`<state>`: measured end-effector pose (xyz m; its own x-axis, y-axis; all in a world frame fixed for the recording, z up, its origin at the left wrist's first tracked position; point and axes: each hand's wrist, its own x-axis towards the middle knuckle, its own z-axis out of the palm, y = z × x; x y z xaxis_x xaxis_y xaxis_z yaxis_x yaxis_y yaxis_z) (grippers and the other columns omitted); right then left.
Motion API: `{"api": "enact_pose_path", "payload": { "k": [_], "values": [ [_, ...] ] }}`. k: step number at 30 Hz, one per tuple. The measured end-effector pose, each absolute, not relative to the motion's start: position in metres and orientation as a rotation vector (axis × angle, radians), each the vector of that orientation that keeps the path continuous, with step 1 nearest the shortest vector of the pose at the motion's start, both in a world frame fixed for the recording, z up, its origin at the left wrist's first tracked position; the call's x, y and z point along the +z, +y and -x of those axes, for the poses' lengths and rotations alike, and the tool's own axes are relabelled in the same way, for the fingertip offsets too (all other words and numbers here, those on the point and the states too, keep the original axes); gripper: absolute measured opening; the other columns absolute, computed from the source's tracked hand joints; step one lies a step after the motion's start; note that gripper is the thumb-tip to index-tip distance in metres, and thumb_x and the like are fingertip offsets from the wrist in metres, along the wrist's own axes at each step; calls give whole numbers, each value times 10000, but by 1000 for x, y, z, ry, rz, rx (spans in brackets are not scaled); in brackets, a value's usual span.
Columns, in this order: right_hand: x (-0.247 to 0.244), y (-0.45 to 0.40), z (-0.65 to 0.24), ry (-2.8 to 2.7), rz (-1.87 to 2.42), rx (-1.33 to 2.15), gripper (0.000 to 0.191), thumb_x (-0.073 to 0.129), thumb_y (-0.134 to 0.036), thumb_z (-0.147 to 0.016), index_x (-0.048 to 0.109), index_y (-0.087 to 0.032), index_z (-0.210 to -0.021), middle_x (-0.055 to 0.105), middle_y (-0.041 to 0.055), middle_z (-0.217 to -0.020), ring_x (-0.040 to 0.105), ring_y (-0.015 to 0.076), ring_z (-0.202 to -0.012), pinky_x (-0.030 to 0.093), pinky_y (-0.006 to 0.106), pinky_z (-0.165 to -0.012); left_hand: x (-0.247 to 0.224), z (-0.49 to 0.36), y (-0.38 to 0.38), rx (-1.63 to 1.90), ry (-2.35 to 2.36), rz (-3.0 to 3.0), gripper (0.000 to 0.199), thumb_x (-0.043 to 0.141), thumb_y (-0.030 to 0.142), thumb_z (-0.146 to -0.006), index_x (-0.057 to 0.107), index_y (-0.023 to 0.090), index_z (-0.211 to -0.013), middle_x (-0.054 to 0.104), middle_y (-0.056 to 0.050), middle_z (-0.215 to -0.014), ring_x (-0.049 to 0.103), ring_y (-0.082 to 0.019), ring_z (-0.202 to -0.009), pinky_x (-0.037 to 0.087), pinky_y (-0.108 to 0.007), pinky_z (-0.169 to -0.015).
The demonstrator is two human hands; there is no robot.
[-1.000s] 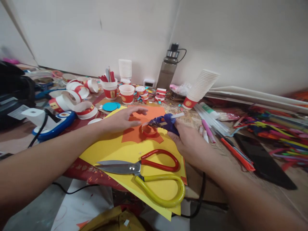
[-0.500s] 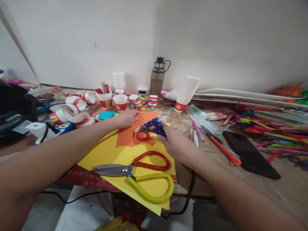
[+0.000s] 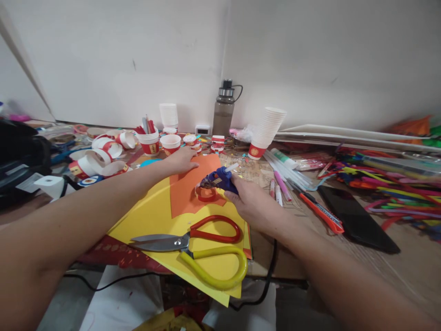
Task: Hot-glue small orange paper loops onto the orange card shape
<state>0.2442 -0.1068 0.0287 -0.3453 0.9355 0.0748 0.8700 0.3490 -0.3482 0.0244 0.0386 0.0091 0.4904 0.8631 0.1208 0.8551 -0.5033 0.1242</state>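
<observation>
My right hand [image 3: 253,197] is wrapped round a blue hot glue gun [image 3: 220,178] with a white glue stick in its back end. Its nozzle points left, over the rim of a red-and-white paper ring [image 3: 206,194] on a sheet of orange paper [image 3: 182,202]. My left hand [image 3: 184,159] reaches to the orange sheet's far edge, thumb apart from the fingers, beside small cut paper-cup pieces [image 3: 196,146]. I see nothing held in it. Large scissors [image 3: 178,242] with one red and one yellow handle lie nearer me on yellow paper [image 3: 144,216].
Paper cups [image 3: 170,143] and a water bottle [image 3: 223,115] stand along the wall, with a cup stack [image 3: 267,133] to their right. Curled cup strips [image 3: 103,156] lie left. A utility knife [image 3: 322,214], a phone [image 3: 358,220] and pipe cleaners [image 3: 396,188] lie right.
My left hand has slid slightly forward toward the small cup pieces, and the orange sheet has shifted a little. The glue gun stays over the paper ring. The view has moved slightly.
</observation>
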Motion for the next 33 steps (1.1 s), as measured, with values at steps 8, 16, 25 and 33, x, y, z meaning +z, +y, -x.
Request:
{"api": "enact_pose_path", "payload": {
  "k": [8, 16, 25, 33],
  "values": [
    [33, -106, -245, -2354, 1648, 337, 193, 463, -284, -946, 572, -154, -1037, 699, 142, -973, 640, 238, -839, 368, 283, -618, 25, -9, 22, 89, 1834, -2505, 312, 618, 404, -809, 670, 144, -974, 700, -139, -1010, 650, -293, -934, 485, -346, -809],
    [38, -106, -247, -2315, 1647, 389, 176, 479, -275, -943, 571, -157, -1035, 706, 137, -981, 638, 229, -827, 384, 272, -626, 13, -12, -25, 642, 1447, -2598, 375, 481, 362, -924, 607, 159, -1213, 617, -124, -1282, 532, -262, -1226, 390, -405, -1073],
    [40, -102, -250, -2307, 1734, 377, 199, 456, -273, -945, 567, -157, -1061, 697, 145, -1058, 635, 249, -914, 409, 285, -687, -2, -9, -45, 627, 1105, -2188, 524, 611, 440, -855, 533, 218, -1323, 590, -81, -1361, 554, -233, -1245, 431, -380, -1070],
    [34, -101, -249, -2301, 1662, 500, 221, 438, -294, -953, 537, -179, -1113, 696, 119, -1085, 645, 255, -950, 444, 321, -750, -14, -15, -42, 654, 1030, -2125, 661, 752, 305, -742, 512, 190, -1347, 626, -105, -1302, 597, -240, -1202, 462, -384, -1058]
  ]
}}
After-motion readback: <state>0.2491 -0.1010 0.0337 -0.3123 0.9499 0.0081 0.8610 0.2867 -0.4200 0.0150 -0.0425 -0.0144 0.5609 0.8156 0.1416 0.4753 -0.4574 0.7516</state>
